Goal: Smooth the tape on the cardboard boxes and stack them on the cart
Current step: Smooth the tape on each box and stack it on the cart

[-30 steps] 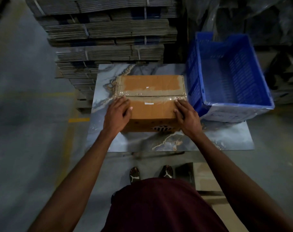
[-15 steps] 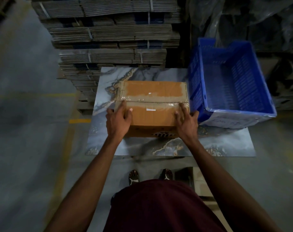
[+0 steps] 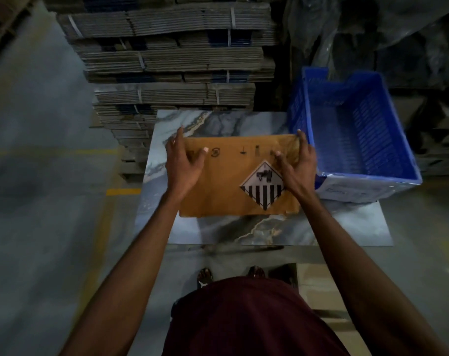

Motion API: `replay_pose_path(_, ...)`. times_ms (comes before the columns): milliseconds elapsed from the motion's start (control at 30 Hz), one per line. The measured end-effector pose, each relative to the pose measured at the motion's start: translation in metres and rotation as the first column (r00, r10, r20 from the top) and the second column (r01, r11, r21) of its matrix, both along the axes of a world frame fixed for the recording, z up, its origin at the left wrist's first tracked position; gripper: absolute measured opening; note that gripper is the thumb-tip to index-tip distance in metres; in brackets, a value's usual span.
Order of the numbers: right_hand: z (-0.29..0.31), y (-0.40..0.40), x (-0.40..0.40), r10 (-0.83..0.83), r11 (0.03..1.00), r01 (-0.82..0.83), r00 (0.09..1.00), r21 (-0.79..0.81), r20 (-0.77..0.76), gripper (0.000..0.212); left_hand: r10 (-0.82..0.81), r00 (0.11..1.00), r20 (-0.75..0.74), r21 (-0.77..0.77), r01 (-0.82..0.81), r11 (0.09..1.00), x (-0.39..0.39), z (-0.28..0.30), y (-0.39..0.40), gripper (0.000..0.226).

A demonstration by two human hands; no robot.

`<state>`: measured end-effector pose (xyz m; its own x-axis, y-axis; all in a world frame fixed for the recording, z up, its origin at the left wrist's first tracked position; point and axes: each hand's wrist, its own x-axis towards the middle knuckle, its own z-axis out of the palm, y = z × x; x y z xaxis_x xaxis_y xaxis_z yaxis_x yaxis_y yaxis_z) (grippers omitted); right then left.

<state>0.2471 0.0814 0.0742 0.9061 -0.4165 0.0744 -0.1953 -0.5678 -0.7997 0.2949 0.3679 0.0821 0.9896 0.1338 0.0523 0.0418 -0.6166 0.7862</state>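
A brown cardboard box (image 3: 226, 186) is tipped up over the marbled table top (image 3: 269, 232), so a side face shows to me. That face carries a black-and-white striped diamond label (image 3: 263, 187) and small handling symbols. The taped top is out of sight. My left hand (image 3: 185, 165) grips the box's left end, thumb on the face and fingers over the far edge. At the right end, my right hand (image 3: 296, 163) holds it the same way. No cart is in view.
A blue plastic crate (image 3: 359, 140) stands on the table's right side, close to the box. Tall stacks of bundled flat cardboard (image 3: 172, 60) rise behind the table. Plastic-wrapped goods (image 3: 372, 34) are at the back right. Grey floor with yellow lines (image 3: 123, 191) lies to the left.
The box was lying flat with its taped top up and my hands pressing on the tape. Now both hands have gripped its ends and turned it so the labelled side faces me.
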Motion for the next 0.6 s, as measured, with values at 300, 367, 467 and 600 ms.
replay_pose_path(300, -0.02, -0.003, 0.01, 0.113, 0.991, -0.128, 0.948, -0.033, -0.297, 0.067, -0.067, 0.969, -0.238, 0.231, 0.123, 0.965, 0.001, -0.041, 0.001, 0.067)
replay_pose_path(367, -0.015, -0.001, 0.006, 0.099, 0.988, -0.131, 0.938, -0.077, -0.332, 0.063, -0.077, 0.954, -0.291, 0.292, 0.165, 0.942, 0.0, -0.036, 0.004, 0.068)
replay_pose_path(467, -0.009, 0.006, 0.001, 0.052, 0.967, -0.143, 0.922, -0.212, -0.383, 0.056, -0.095, 0.929, -0.359, 0.442, 0.258, 0.859, -0.002, -0.026, 0.003, 0.073)
replay_pose_path(600, -0.008, 0.024, 0.018, 0.106, 0.825, -0.283, 0.928, -0.49, -0.358, 0.06, -0.202, 0.931, -0.305, 0.605, 0.353, 0.713, 0.013, -0.017, -0.011, 0.071)
